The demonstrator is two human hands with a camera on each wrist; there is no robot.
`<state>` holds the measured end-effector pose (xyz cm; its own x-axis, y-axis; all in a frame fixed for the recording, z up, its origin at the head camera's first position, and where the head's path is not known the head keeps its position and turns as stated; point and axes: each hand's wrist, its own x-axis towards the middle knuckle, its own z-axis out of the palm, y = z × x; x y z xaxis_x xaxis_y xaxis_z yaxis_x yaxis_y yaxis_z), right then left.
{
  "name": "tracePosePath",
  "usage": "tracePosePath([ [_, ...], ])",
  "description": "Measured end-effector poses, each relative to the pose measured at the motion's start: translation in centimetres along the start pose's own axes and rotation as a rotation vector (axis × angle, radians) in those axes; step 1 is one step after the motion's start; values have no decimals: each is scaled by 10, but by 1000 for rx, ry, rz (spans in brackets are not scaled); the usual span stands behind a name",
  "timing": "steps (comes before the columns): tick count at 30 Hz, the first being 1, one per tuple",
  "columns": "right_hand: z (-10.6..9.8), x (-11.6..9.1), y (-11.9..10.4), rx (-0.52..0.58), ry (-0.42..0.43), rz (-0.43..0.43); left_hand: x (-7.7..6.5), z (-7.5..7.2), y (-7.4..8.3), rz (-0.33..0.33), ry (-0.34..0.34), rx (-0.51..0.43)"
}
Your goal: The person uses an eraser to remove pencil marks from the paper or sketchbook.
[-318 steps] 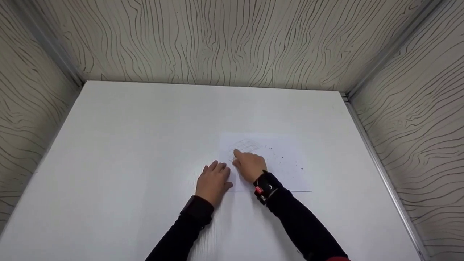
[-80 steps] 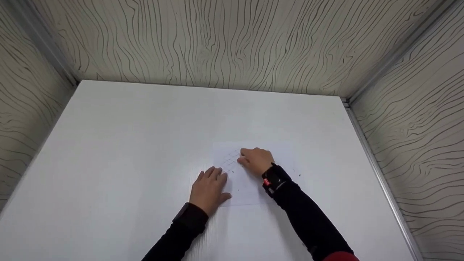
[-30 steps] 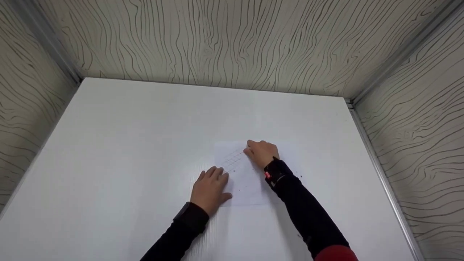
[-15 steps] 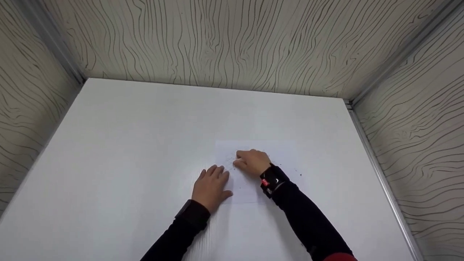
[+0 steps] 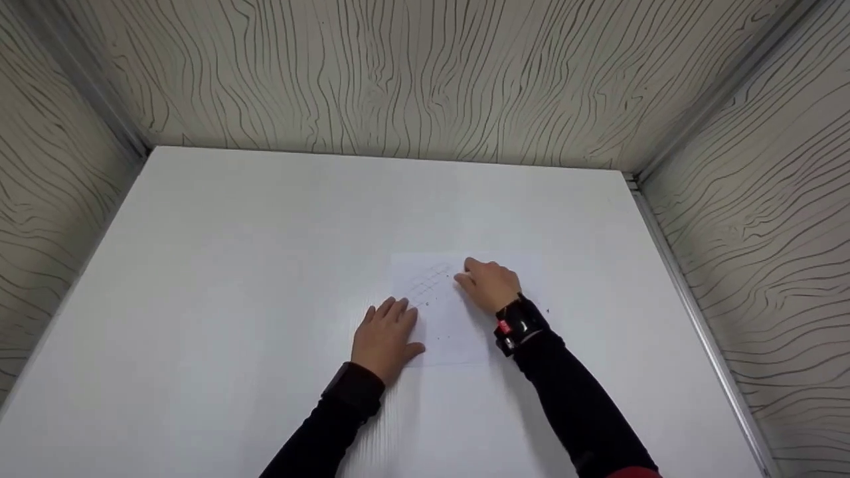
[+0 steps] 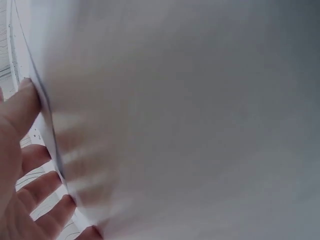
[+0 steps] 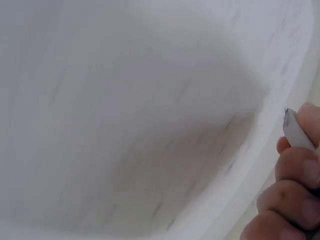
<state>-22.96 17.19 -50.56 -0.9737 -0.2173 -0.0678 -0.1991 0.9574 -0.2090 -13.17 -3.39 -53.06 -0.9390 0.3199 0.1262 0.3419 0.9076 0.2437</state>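
A sheet of white paper point(image 5: 458, 342) lies on the white table, with a faint pencilled grid point(image 5: 427, 282) near its upper left. The left hand point(image 5: 385, 340) rests on the paper's left edge, fingers spread and fairly straight; the left wrist view shows its fingertips along that edge. Right of the grid, the right hand point(image 5: 490, 285) has curled fingers. From the right wrist view, it pinches a small white eraser point(image 7: 297, 131) with a dark, smudged tip. The head view hides the eraser behind the fingers. Small dark crumbs are scattered on the sheet.
The white tabletop point(image 5: 232, 265) extends around the sheet. A wood-patterned back wall point(image 5: 398, 79) and side walls enclose it, with metal strips along the corners. One dark crumb point(image 5: 548, 311) lies right of the right wrist.
Over ten seconds the grid's right part has disappeared. In the last second the right hand swept down-left over the grid, then back up-right. The left hand stayed nearly in place.
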Motion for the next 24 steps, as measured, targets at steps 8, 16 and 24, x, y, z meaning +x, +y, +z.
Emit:
tracePosePath([
  [8, 26, -32, -45, -55, -11, -100, -2, -1, 0, 0, 14, -23],
  [16, 10, -44, 15, 8, 15, 81, -4, -7, 2, -39, -35, -10],
  [24, -6, -54, 60, 2, 69, 224, -7, -7, 2, -46, -38, -37],
])
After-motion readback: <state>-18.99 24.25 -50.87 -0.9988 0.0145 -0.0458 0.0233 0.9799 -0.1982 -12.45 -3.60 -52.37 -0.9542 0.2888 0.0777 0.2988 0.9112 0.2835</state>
